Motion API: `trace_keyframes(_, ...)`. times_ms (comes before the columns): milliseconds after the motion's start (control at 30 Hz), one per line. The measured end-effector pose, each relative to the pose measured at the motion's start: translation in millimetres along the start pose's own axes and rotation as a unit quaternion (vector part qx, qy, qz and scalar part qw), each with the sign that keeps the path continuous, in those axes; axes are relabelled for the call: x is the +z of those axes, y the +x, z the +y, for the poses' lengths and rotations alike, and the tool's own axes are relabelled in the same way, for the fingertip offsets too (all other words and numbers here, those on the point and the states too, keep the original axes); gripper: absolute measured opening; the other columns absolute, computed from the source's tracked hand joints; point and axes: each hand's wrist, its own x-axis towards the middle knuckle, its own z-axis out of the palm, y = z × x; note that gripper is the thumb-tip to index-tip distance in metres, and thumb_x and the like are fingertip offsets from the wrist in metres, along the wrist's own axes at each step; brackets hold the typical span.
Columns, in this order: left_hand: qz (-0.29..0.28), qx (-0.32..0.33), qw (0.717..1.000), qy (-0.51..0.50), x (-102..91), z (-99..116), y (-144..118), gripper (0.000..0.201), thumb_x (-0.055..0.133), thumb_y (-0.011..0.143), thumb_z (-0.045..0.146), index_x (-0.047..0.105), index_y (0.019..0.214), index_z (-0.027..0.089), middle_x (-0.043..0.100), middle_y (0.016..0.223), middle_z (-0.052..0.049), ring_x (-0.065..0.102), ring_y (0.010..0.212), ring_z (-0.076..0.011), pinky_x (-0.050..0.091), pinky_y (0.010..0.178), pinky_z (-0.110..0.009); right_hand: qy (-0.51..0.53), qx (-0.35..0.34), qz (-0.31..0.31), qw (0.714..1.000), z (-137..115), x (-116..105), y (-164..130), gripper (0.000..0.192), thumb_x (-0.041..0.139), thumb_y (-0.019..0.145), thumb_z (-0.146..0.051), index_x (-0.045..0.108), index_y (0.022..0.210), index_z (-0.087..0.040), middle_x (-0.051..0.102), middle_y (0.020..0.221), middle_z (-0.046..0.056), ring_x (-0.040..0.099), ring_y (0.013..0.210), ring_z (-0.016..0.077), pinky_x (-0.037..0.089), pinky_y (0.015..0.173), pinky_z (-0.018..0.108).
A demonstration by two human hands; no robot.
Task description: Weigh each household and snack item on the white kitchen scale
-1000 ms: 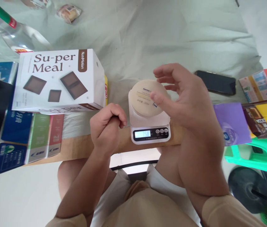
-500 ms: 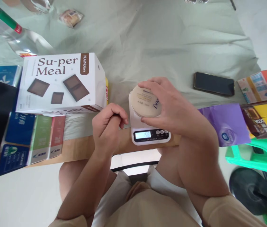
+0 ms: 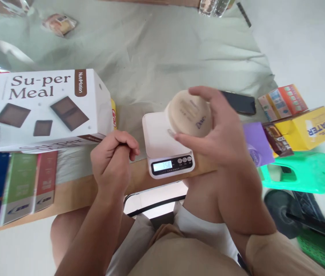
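My right hand (image 3: 222,126) grips a round cream-coloured Dove jar (image 3: 189,115) by its edges, thumb at the near side and fingers over the far side. The jar is tilted and held over the right part of a white kitchen scale (image 3: 158,132). Its lit display (image 3: 162,166) shows digits that look like 358. Just left of the scale, my left hand (image 3: 114,155) is curled into a fist, and nothing shows in it.
Left stands a white Su-per Meal box (image 3: 44,107), with flat cartons (image 3: 21,184) below it. A phone (image 3: 240,102), a purple packet (image 3: 257,143) and a yellow box (image 3: 309,128) lie right. Beside the table is a green stool (image 3: 317,172). A wrapped snack (image 3: 61,25) lies farther back.
My right hand has lifted the jar off the scale and moved it to the right of the platform. My left hand stays closed beside the scale. The view has shifted right.
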Motion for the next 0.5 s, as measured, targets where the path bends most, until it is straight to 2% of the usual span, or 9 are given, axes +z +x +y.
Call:
trace_keyframes(100, 0.012, 0.002, 1.000, -0.011, 0.3, 3, 0, 0.028, 0.054, 0.066, -0.001, 0.072, 0.063, 0.019, 0.064, 0.058, 0.002, 0.054, 0.054, -0.0075, 0.037, 0.047, -0.021, 0.034, 0.007, 0.066, 0.997, 14, -44, -8, 0.072, 0.091, 0.070, -0.039, 0.061, 0.136, -0.032, 0.062, 0.149, 0.010, 0.061, 0.144, 0.0349, 0.050, 0.126, 0.064)
trace_keyframes(167, 0.026, 0.014, 0.999, -0.016, 0.4, 6, 0, 0.026, 0.054, 0.062, 0.000, 0.072, 0.061, 0.019, 0.063, 0.055, 0.002, 0.054, 0.052, -0.0073, 0.036, 0.045, -0.020, 0.030, 0.029, 0.077, 0.996, 26, -88, -7, 0.076, 0.096, 0.063, -0.043, 0.066, 0.132, -0.034, 0.067, 0.143, 0.011, 0.069, 0.132, 0.0350, 0.059, 0.109, 0.062)
trace_keyframes(233, 0.040, 0.023, 0.999, -0.011, 0.6, 10, 0, 0.024, 0.055, 0.061, 0.001, 0.071, 0.059, 0.018, 0.063, 0.054, 0.002, 0.054, 0.050, -0.0073, 0.036, 0.044, -0.020, -0.049, 0.088, 0.094, 0.990, 39, -134, -1, 0.087, 0.102, 0.058, -0.046, 0.067, 0.137, -0.036, 0.072, 0.138, 0.011, 0.075, 0.119, 0.0321, 0.060, 0.091, 0.057)
trace_keyframes(333, 0.049, 0.034, 0.998, -0.003, 1.6, 14, 0, 0.022, 0.056, 0.061, 0.002, 0.071, 0.059, 0.018, 0.063, 0.054, 0.002, 0.053, 0.049, -0.0078, 0.037, 0.044, -0.022, -0.195, 0.191, 0.196, 0.942, 60, -186, 15, 0.090, 0.104, 0.059, -0.038, 0.069, 0.141, -0.035, 0.074, 0.143, 0.014, 0.076, 0.120, 0.0325, 0.051, 0.074, 0.050)
trace_keyframes(400, 0.051, 0.038, 0.998, -0.008, 2.9, 15, 1, 0.024, 0.055, 0.060, 0.002, 0.072, 0.059, 0.019, 0.063, 0.053, 0.002, 0.053, 0.049, -0.0082, 0.036, 0.044, -0.024, -0.247, 0.269, 0.236, 0.901, 75, -202, 25, 0.089, 0.103, 0.063, -0.033, 0.068, 0.145, -0.034, 0.072, 0.148, 0.014, 0.074, 0.125, 0.0348, 0.043, 0.067, 0.048)
trace_keyframes(500, 0.048, 0.035, 0.998, -0.012, 5.3, 15, 2, 0.027, 0.054, 0.060, 0.001, 0.073, 0.060, 0.020, 0.063, 0.053, 0.003, 0.054, 0.051, -0.0085, 0.035, 0.045, -0.025, -0.270, 0.373, 0.231, 0.857, 94, -207, 38, 0.090, 0.099, 0.069, -0.037, 0.063, 0.152, -0.032, 0.068, 0.153, 0.016, 0.072, 0.128, 0.0373, 0.036, 0.064, 0.048)
